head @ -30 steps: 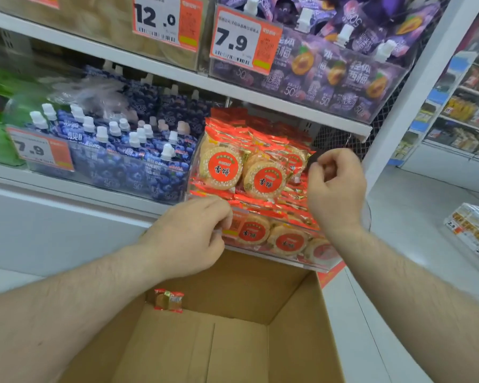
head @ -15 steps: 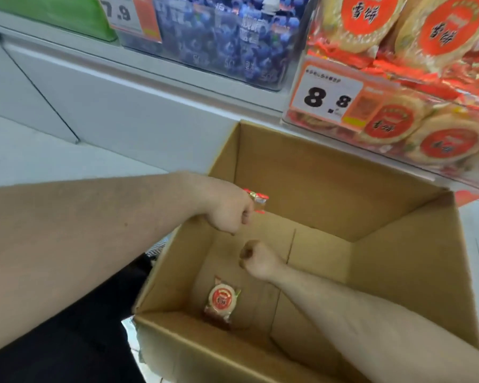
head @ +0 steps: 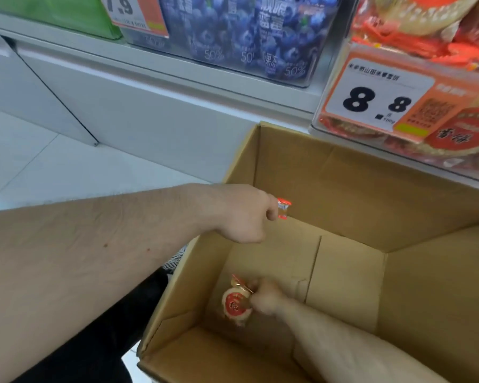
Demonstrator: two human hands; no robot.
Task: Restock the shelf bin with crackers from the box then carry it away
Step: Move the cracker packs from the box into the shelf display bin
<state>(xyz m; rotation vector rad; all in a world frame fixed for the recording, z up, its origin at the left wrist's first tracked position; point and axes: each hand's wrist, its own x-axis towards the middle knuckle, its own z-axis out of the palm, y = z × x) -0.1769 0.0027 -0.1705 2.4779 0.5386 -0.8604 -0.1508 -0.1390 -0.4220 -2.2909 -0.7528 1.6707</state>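
Green bin [head: 58,15]: one, far left on the shelf [head: 177,78], contents unreadable.
Price tag "7.9" [head: 134,15]: one, on the next bin.
Blueberry jelly pouches [head: 246,31]: one clear bin of them, count unclear.
Left hand [head: 242,214]: one, over the box's left wall, fingers curled closed around one small red-wrapped packet [head: 283,208]; only its end shows.
Cardboard box [head: 343,189]: one, open-topped, standing below the shelf.
Cracker pack [head: 237,302]: one, round, red label, low in the box near its floor, pinched at its edge by the right hand [head: 266,298], fingers closed on it.
Shelf bin [head: 329,114]: one, clear, upper right, heaped with cracker packs, count unclear.
Price tag "8.8" [head: 379,98]: one, on its front.
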